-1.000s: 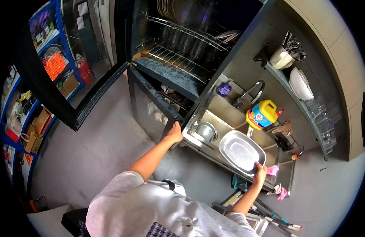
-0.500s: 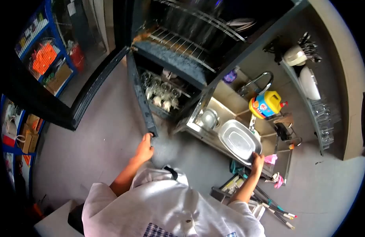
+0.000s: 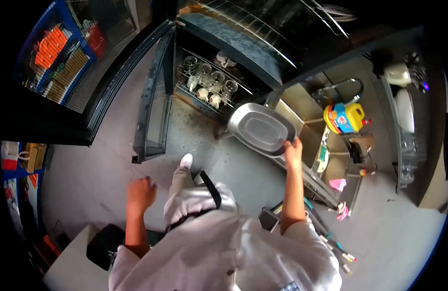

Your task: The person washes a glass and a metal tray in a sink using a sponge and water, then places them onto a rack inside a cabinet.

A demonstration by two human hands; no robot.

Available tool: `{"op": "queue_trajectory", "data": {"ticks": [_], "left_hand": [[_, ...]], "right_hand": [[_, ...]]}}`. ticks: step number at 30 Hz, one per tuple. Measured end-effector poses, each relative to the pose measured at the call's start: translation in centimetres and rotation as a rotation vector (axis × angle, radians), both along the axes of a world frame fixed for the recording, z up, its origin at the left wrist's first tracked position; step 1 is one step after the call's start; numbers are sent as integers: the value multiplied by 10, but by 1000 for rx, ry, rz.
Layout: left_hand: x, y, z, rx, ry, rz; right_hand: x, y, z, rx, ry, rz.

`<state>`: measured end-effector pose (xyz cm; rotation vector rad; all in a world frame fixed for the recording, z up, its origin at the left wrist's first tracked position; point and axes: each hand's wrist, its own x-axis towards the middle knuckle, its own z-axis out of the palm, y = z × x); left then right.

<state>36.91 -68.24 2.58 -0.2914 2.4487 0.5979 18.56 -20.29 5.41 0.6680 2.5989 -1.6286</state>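
My right hand (image 3: 292,149) grips the right rim of an oval metal tray (image 3: 262,127), holding it in front of the cabinet beside the sink. My left hand (image 3: 141,193) is slightly blurred, with its fingers curled and nothing visible in them. It is just below the free corner of the lower cabinet door (image 3: 156,111), apart from it. The door stands open. Inside the lower compartment, a wire rack (image 3: 197,99) carries several glass cups (image 3: 217,77) and white cups (image 3: 202,93).
A steel sink (image 3: 301,104) with a faucet (image 3: 347,85) lies to the right. A yellow jug (image 3: 347,118) stands by it. The upper glass door (image 3: 100,106) hangs open at left. A wall shelf (image 3: 396,126) holds dishes. Long-handled tools (image 3: 333,242) lie on the floor.
The tray has come up from the sink and moved left in my right hand. My left hand has let go of the lower door, which is now swung wider to the left.
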Motion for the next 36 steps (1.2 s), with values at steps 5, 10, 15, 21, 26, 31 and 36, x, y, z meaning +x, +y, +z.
{"op": "queue_trajectory", "data": {"ticks": [5, 10, 15, 21, 26, 31, 36], "left_hand": [[-81, 95, -16, 419, 499, 94], [-186, 154, -111, 286, 809, -352], [-273, 153, -177, 282, 1110, -600], [-349, 175, -162, 559, 807, -346], [-377, 181, -154, 694, 818, -97], [-379, 175, -170, 1092, 521, 187], [-349, 166, -197, 929, 405, 245]], "right_hand": [[-15, -74, -58, -232, -17, 109], [-48, -120, -97, -481, -100, 44], [-91, -98, -126, -638, -161, 21], [-111, -53, -137, -691, -108, 415], [-90, -10, -140, -688, -267, 348], [-82, 3, -137, -741, -158, 389], [-71, -9, -139, -669, -94, 390]]}}
